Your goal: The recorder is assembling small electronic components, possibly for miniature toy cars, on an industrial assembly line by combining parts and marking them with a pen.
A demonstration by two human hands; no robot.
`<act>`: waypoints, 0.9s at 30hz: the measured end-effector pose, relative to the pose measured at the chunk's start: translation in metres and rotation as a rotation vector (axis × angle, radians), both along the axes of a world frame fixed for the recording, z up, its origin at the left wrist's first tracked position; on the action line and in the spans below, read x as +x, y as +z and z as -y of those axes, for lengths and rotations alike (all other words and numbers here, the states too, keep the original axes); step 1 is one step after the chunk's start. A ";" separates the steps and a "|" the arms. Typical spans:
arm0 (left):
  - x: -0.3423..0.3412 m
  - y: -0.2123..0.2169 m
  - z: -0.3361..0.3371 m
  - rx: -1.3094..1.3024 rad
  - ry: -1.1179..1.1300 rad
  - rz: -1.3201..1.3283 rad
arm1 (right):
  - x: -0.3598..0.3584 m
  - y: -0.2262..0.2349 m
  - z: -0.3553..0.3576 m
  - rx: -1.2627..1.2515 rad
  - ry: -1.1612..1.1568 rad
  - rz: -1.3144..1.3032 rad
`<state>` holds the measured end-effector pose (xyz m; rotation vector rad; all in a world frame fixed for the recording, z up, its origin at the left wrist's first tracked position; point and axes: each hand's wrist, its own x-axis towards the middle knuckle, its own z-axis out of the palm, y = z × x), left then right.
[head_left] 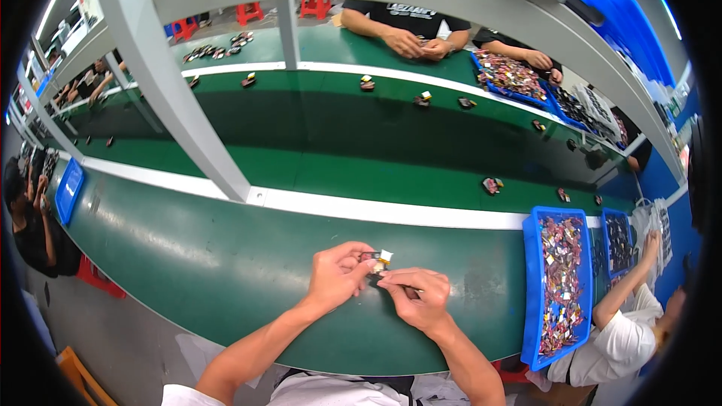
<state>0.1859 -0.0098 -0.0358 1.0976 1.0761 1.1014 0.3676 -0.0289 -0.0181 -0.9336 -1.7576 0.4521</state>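
Over the green worktop, my hands meet around a small electronic assembly with a white-and-yellow block and dark and reddish parts. My left hand pinches it from the left between thumb and fingers. From the right, my right hand has its fingertips pressed together on the assembly's lower edge. My fingers hide much of it, so its exact kind cannot be made out.
To the right stands a blue tray heaped with small wired parts; another blue tray holds dark pieces. Beyond a white rail, a green conveyor belt carries scattered assemblies. A grey post rises ahead-left. Co-workers sit opposite and at both sides.
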 end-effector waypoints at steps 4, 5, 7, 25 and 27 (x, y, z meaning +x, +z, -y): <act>-0.004 0.001 -0.009 0.058 0.142 0.044 | 0.001 0.000 -0.004 0.136 -0.060 -0.111; -0.008 0.001 -0.012 0.055 0.172 0.017 | 0.005 0.001 -0.002 0.145 -0.082 -0.084; -0.013 -0.003 -0.019 0.108 0.279 0.033 | 0.008 -0.009 -0.008 0.207 -0.090 -0.105; -0.023 0.029 -0.174 0.697 0.651 -1.230 | 0.023 -0.024 -0.006 0.221 -0.166 -0.029; -0.021 0.019 -0.190 0.816 0.317 -1.118 | 0.015 -0.018 -0.006 0.238 -0.137 -0.019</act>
